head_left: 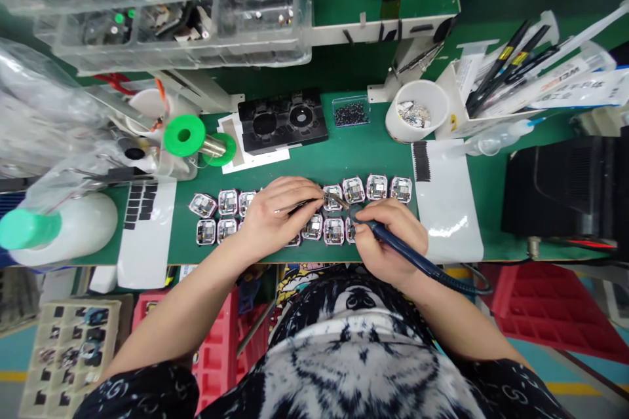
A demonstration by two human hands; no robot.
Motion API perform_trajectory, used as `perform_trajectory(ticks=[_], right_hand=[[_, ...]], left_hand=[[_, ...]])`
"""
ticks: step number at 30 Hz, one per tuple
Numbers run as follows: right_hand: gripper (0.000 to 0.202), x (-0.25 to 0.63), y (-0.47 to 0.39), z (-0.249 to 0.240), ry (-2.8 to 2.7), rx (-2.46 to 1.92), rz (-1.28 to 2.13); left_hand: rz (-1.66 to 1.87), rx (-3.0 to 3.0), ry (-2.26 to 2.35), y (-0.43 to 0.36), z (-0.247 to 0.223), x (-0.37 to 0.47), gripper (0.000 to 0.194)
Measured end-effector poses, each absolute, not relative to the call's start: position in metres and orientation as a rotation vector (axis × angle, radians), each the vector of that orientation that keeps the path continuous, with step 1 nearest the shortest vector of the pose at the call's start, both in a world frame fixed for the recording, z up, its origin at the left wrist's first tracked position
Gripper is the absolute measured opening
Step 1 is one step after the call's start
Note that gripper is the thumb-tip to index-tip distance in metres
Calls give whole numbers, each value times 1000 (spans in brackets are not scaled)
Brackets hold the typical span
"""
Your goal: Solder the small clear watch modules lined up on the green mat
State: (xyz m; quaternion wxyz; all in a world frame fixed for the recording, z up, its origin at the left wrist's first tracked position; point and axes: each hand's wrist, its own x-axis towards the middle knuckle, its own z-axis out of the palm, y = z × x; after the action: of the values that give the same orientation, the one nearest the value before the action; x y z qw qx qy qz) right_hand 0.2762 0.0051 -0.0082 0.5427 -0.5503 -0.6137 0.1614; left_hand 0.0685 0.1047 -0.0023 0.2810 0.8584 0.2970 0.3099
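L hand (pixel 278 216) clamped on 1 pr tweezers (pixel 301 203); R hand (pixel 393 226) gripping 1 soldering iron (pixel 405 249), tip at 1 of min. 13 sm. sq. units (pixel 377 188), 2 rows on table (pixel 344 150), some hidden. 1 grn solder spool (pixel 199 141), 2 wht sheets (pixel 449 209) w/ blk strips. Chinese chars on wht label (pixel 582 88), R, too blurred to read.

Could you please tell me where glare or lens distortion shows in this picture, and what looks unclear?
In the head view, glare streaks the white sheet at right; wide-angle stretch seems to tilt the green-capped bottle outward; fine parts inside the small square devices are too small to judge.
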Motion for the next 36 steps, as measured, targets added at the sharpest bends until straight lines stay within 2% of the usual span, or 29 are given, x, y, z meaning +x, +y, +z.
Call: perform_trajectory(ticks=[19, 36], right_hand=[[22, 275, 6, -8, -1483, -1307, 381], [22, 274, 7, -10, -1487, -1294, 376]], left_hand=[[798, 2362, 799, 99, -10, 67, 19], [869, 2346, 873, 96, -6, 69, 15]])
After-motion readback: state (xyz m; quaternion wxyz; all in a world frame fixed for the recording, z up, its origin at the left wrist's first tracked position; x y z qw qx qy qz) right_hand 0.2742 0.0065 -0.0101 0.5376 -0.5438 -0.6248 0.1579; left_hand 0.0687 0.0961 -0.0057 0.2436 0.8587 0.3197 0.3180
